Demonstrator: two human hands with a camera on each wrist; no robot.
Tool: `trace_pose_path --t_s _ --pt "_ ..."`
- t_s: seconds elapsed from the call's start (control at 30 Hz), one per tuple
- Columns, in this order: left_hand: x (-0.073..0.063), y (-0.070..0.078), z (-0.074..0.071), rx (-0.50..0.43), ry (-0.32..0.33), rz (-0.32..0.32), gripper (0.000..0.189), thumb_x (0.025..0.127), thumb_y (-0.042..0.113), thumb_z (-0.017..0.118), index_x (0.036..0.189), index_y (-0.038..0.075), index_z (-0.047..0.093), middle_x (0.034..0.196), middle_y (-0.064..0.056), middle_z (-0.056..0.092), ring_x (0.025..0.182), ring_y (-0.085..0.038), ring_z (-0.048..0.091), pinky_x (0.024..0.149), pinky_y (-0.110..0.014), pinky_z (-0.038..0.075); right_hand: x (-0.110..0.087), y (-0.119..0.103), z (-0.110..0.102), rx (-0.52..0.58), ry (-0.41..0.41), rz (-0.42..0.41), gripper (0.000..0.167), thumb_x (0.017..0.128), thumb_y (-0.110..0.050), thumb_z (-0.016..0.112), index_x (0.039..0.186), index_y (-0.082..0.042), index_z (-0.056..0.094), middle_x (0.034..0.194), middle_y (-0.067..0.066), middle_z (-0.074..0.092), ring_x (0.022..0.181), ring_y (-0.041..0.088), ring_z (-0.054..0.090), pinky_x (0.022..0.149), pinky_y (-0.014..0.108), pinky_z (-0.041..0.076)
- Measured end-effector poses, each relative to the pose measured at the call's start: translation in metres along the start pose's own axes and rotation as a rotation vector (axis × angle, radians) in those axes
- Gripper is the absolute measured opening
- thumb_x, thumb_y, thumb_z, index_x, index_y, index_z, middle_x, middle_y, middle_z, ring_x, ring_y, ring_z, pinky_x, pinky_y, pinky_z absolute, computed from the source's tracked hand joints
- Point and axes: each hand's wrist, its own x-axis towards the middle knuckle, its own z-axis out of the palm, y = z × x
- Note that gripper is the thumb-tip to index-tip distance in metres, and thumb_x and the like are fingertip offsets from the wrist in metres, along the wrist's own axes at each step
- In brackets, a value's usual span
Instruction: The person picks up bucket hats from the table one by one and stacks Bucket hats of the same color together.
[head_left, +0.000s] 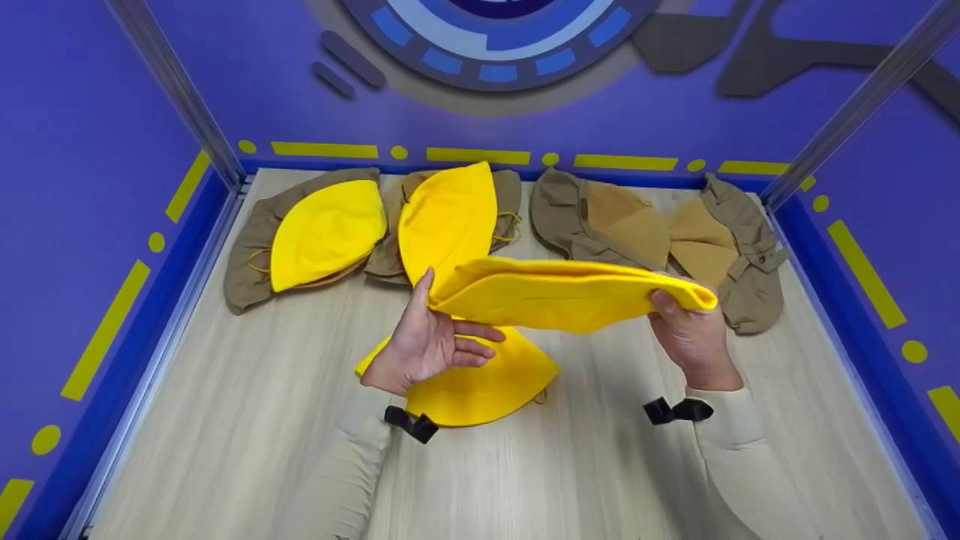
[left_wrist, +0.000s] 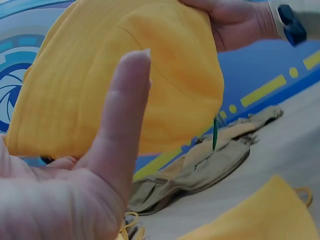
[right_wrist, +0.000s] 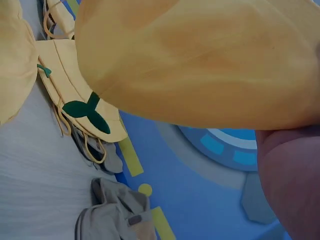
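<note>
A folded yellow bucket hat (head_left: 555, 300) is held up level above the table, its brim opening upward in the head view. My right hand (head_left: 694, 337) pinches its right end, thumb in front and fingers hidden behind. At the left end, my left hand (head_left: 431, 345) touches the hat with thumb upright and fingers straight beneath it. A green sprout-shaped trim (right_wrist: 90, 112) hangs from the hat in the right wrist view. Below the hands, another yellow hat (head_left: 480, 382) lies flat on the table, partly covered by the left hand.
Along the back lie brown hats: one (head_left: 251, 262) under a yellow hat (head_left: 330, 232), one (head_left: 510, 187) under another yellow hat (head_left: 450, 217). Two more brown hats (head_left: 559, 214) (head_left: 750, 285) lie at the back right. Blue-purple panels (head_left: 247, 75) wall the table (head_left: 600, 465).
</note>
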Motion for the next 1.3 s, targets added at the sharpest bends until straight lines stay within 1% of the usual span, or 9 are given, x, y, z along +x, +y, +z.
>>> trace_pose_path --t_s 0.17,0.33,0.43,0.5,0.6,0.7,0.93,1.1,1.3 --pt "0.002 -0.006 0.004 -0.075 -0.029 0.04 0.092 0.099 0.075 0.032 0.14 -0.005 0.051 0.114 -0.021 0.075 0.101 -0.032 0.077 0.093 -0.04 0.06 0.0 -0.001 -0.005 -0.162 -0.151 -0.037 0.039 0.102 -0.008 0.058 0.133 0.015 0.057 0.137 0.021 0.065 0.135 0.033 0.055 0.111 0.037 0.049" --pt "0.003 -0.011 0.009 -0.076 0.015 0.093 0.087 0.101 0.071 0.032 0.133 -0.007 0.058 0.113 -0.022 0.076 0.106 -0.032 0.075 0.098 -0.041 0.058 -0.009 0.003 -0.005 -0.213 -0.102 0.032 0.068 0.101 -0.025 0.065 0.155 0.003 0.035 0.158 0.017 0.044 0.149 0.028 0.037 0.119 0.033 0.039" --pt "0.005 -0.013 0.012 -0.04 0.019 0.145 0.076 0.105 0.063 0.031 0.134 -0.003 0.057 0.116 -0.022 0.075 0.108 -0.034 0.075 0.1 -0.044 0.056 -0.017 0.005 -0.004 -0.062 -0.091 0.169 0.088 0.097 -0.047 0.067 0.163 -0.015 0.018 0.155 0.01 0.046 0.142 0.022 0.046 0.115 0.04 0.043" --pt "0.006 -0.013 0.014 -0.023 0.017 0.181 0.063 0.107 0.054 0.032 0.131 0.001 0.058 0.119 -0.02 0.074 0.109 -0.034 0.074 0.101 -0.046 0.056 -0.022 0.003 -0.004 0.131 -0.105 0.276 0.085 0.098 -0.061 0.056 0.163 -0.02 0.019 0.148 0.008 0.053 0.135 0.023 0.053 0.111 0.045 0.046" --pt "0.006 -0.013 0.015 0.01 0.027 0.22 0.046 0.109 0.042 0.035 0.123 0.006 0.06 0.122 -0.015 0.072 0.112 -0.035 0.073 0.099 -0.049 0.056 -0.026 -0.004 -0.006 0.395 -0.138 0.435 0.089 0.096 -0.078 0.034 0.158 -0.014 0.033 0.142 0.013 0.058 0.132 0.03 0.056 0.109 0.053 0.047" --pt "0.004 -0.011 0.016 0.079 0.036 0.239 0.044 0.109 0.037 0.038 0.129 0.004 0.061 0.129 -0.013 0.067 0.117 -0.034 0.07 0.099 -0.05 0.055 -0.025 -0.012 -0.009 0.457 -0.084 0.543 0.097 0.094 -0.083 0.022 0.145 -0.005 0.051 0.139 0.015 0.061 0.129 0.031 0.059 0.109 0.05 0.049" --pt "-0.001 -0.007 0.016 0.166 0.057 0.234 0.055 0.106 0.017 0.05 0.156 0.004 0.034 0.133 -0.01 0.061 0.111 -0.021 0.069 0.095 -0.039 0.059 -0.018 -0.02 -0.013 0.342 0.105 0.594 0.065 0.107 -0.059 0.031 0.129 -0.006 0.062 0.125 0.01 0.069 0.116 0.025 0.069 0.102 0.045 0.056" --pt "-0.003 -0.007 0.016 0.176 0.191 0.247 0.045 0.105 0.013 0.056 0.144 -0.006 0.045 0.117 -0.01 0.069 0.098 -0.018 0.073 0.086 -0.031 0.062 -0.015 -0.02 -0.011 0.057 0.252 0.601 0.045 0.108 -0.045 0.045 0.129 -0.009 0.065 0.119 0.007 0.073 0.105 0.022 0.074 0.091 0.041 0.061" --pt "-0.009 -0.006 0.016 0.265 0.33 0.299 0.045 0.103 0.011 0.061 0.145 -0.004 0.049 0.134 -0.015 0.062 0.111 -0.019 0.069 0.094 -0.031 0.059 -0.009 -0.019 -0.008 -0.153 0.332 0.665 0.036 0.102 -0.026 0.064 0.133 -0.008 0.062 0.121 0.006 0.073 0.106 0.021 0.074 0.092 0.04 0.059"
